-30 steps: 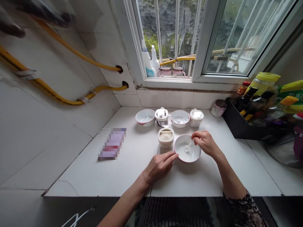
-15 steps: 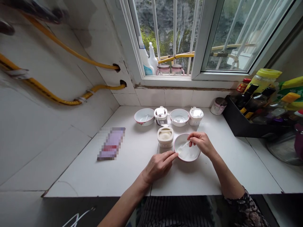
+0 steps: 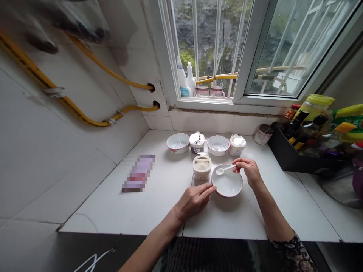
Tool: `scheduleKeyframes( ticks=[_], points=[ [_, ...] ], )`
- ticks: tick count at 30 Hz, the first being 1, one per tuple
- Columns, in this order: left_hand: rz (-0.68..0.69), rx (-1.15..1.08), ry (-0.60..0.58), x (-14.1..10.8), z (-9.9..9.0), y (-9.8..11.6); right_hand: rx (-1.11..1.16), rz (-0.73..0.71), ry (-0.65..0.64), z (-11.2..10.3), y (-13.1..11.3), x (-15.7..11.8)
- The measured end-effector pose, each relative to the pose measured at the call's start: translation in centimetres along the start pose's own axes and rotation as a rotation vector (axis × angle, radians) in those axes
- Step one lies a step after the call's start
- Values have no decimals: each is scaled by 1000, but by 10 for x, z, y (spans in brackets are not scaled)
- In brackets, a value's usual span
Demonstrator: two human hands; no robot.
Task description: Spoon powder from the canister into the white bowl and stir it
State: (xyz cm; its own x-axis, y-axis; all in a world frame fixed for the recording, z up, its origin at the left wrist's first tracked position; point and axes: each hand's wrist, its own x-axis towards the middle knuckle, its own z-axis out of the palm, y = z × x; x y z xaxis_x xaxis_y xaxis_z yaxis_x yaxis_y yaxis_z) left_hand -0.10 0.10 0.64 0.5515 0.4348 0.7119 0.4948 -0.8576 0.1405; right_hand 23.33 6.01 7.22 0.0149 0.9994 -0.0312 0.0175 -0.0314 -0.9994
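Note:
A small white spoon (image 3: 224, 170) is pinched by the handle in my right hand (image 3: 247, 170). Its scoop hangs over the far left part of a white bowl (image 3: 228, 186) with a pink rim. My left hand (image 3: 195, 198) has its fingers close together at the near left of that rim, with the fingertips on it and the thumb mostly hidden. Whatever lies in the bowl is too pale to make out. Just left of the bowl stands an opened cream seasoning jar (image 3: 202, 168) containing pale grains, its clear lid tipped back.
Behind stand a floral bowl (image 3: 178, 143), a jar with dark contents (image 3: 196, 142), a second bowl (image 3: 218, 145) and a white jar (image 3: 237, 144). A blurred purple object (image 3: 138, 173) lies left. At right are a pink-banded jar (image 3: 263, 134) and a black bin (image 3: 295, 160) of bottles.
My right hand has lifted the spoon from its downward tilt inside the bowl to nearly level above it. My left hand stays at the rim. The whole view has shifted slightly.

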Motion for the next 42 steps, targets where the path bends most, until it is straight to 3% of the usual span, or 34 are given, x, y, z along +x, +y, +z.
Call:
scheduleKeyframes(
  ticks=[5,9,12,14,17,22,25,29,33,39,42],
  points=[
    [6,7,10,0,1,0,-53,-173,80,21,-7,0],
    [13,24,35,1,3,0,-330,-581,126,41,-8,-5],
    [11,29,42,1,3,0,-580,-935,71,47,-3,-9],
    [11,27,37,2,3,0,-649,-1040,49,48,-1,-10],
    [18,26,39,3,2,0,-589,-972,100,47,0,-11],
    [22,26,46,2,1,0,-207,-534,148,33,-4,-8],
    [12,22,25,1,0,0,-152,-408,69,15,-6,-5],
    [1,0,-14,-1,-1,0,-461,-435,-76,-3,-1,-4],
    [-4,-8,-20,-1,-2,0,-751,-549,-140,-2,9,-5],
    [4,-6,-6,0,-3,0,-810,-581,-371,2,7,-11],
    [5,-5,-5,0,-3,0,-804,-556,-326,-4,0,-13]
  ],
)
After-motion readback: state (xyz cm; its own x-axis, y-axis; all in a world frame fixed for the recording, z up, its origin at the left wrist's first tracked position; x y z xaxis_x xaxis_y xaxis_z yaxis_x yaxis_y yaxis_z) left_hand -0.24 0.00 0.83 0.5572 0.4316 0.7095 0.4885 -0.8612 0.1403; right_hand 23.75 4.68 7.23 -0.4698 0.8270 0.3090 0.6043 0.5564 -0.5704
